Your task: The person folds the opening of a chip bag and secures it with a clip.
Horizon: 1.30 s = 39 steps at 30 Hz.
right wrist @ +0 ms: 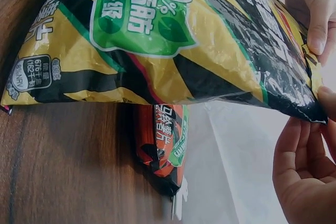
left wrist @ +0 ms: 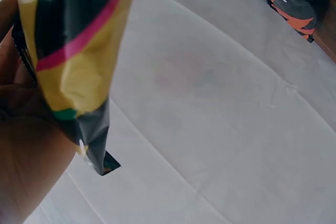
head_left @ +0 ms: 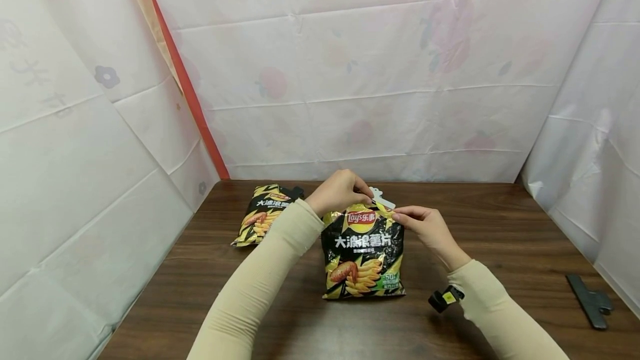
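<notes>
A black and yellow potato chip bag [head_left: 364, 254] stands upright on the table in the head view, its printed front facing me. My left hand [head_left: 342, 190] pinches the bag's top edge near its middle. At the top right corner, my right hand [head_left: 427, 229] pinches the same edge between thumb and fingers. The yellow top strip looks folded between the two hands. In the right wrist view, the right hand [right wrist: 304, 171] is at the bag's corner, with the left hand [right wrist: 317, 14] beyond it. The left wrist view shows the bag's side [left wrist: 79, 77] close up.
A similar chip bag [head_left: 262, 215] with a black clip [head_left: 295, 192] lies at the back left. Behind the held bag is an orange and black bag [right wrist: 165, 140] with a white clip [right wrist: 178, 203]. A dark clip [head_left: 590, 300] lies at the right. White sheets [head_left: 375, 71] enclose the table.
</notes>
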### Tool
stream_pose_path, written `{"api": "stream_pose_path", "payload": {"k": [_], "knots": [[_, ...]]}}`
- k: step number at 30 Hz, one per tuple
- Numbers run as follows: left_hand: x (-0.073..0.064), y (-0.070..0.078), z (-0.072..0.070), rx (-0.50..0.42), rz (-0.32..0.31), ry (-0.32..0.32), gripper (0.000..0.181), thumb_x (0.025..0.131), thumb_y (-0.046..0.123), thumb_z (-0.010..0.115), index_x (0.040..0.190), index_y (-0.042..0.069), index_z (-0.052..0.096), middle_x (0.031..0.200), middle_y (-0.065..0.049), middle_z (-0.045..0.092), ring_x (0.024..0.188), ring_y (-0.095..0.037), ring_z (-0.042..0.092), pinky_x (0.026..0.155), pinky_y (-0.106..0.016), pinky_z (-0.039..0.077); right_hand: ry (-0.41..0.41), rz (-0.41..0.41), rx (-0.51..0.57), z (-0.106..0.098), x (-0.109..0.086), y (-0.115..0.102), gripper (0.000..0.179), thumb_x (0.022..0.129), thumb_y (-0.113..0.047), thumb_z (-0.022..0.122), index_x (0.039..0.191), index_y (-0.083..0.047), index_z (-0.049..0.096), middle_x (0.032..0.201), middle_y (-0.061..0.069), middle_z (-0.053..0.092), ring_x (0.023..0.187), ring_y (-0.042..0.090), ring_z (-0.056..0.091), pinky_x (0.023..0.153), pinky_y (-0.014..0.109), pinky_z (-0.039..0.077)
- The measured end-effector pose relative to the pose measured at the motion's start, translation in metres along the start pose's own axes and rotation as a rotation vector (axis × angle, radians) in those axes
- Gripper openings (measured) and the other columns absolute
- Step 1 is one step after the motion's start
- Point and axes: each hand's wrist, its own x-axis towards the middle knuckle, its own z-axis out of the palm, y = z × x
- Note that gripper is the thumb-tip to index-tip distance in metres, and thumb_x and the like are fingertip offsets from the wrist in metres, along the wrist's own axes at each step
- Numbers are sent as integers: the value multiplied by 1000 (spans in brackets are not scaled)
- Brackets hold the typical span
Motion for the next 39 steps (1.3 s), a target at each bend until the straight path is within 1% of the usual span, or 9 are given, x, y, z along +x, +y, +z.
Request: {"api": "stream_pose_path", "payload": {"k": [5, 12, 16, 19, 23, 29, 32, 35, 39], "knots": [[-1, 1, 0, -15, 0, 0, 14, 92, 19, 70, 100, 13, 79, 101, -2, 76, 82, -7, 67, 68, -22, 51, 18, -5, -13, 1, 0, 0, 38, 93, -22, 69, 116, 8, 68, 95, -21, 70, 92, -1, 65, 81, 21, 53], [-3, -1, -3, -38, -29, -20, 18, 91, 23, 71, 106, 15, 78, 107, -1, 75, 88, -9, 67, 74, -26, 54, 35, -3, -23, 3, 0, 2, 35, 94, -20, 68, 114, 9, 68, 93, -22, 70, 90, -1, 64, 80, 20, 52], [-5, -4, -5, -55, -48, -18, 21, 92, 25, 70, 108, 14, 77, 109, -2, 74, 90, -10, 67, 77, -29, 54, 43, -5, -33, 3, -1, 2, 34, 94, -20, 68, 113, 8, 69, 93, -21, 70, 90, -1, 64, 81, 20, 51], [-7, -7, -7, -66, -63, -7, 18, 93, 26, 69, 104, 15, 77, 107, -2, 74, 80, -11, 64, 71, -29, 50, 46, -9, -30, 3, -1, 1, 34, 94, -20, 68, 113, 8, 69, 92, -21, 70, 90, -2, 64, 80, 20, 51], [-9, -11, -7, -93, -72, 13, 16, 93, 26, 68, 100, 15, 78, 106, -2, 73, 68, -13, 56, 63, -28, 44, 45, -12, -16, 3, -1, 1, 34, 93, -19, 68, 113, 9, 69, 91, -22, 70, 90, -1, 64, 81, 20, 51], [-10, -13, -6, -129, -69, 32, 16, 93, 22, 69, 101, 12, 78, 108, -5, 74, 54, -11, 41, 56, -26, 38, 28, -14, -8, 3, -2, -1, 35, 93, -20, 69, 115, 8, 68, 93, -21, 70, 91, 0, 64, 82, 21, 52], [-11, -13, -6, -144, -70, 44, 16, 93, 20, 69, 101, 10, 78, 109, -6, 74, 51, -11, 35, 54, -26, 35, 22, -14, -10, 2, -2, -2, 37, 92, -22, 70, 115, 6, 69, 94, -20, 71, 92, 0, 65, 82, 21, 52], [-12, -13, -5, -140, -73, 54, 15, 93, 19, 68, 100, 11, 78, 106, -4, 75, 55, -9, 45, 56, -25, 38, 19, -12, -18, 1, -2, -1, 38, 92, -24, 71, 115, 5, 69, 95, -19, 71, 94, 1, 65, 83, 21, 52], [-12, -13, -4, -134, -76, 58, 15, 94, 19, 67, 100, 12, 78, 102, -2, 75, 72, -8, 62, 64, -25, 45, 12, -7, -36, -1, -3, 0, 38, 91, -27, 71, 116, 3, 70, 96, -19, 71, 95, 1, 65, 83, 23, 52]]}}
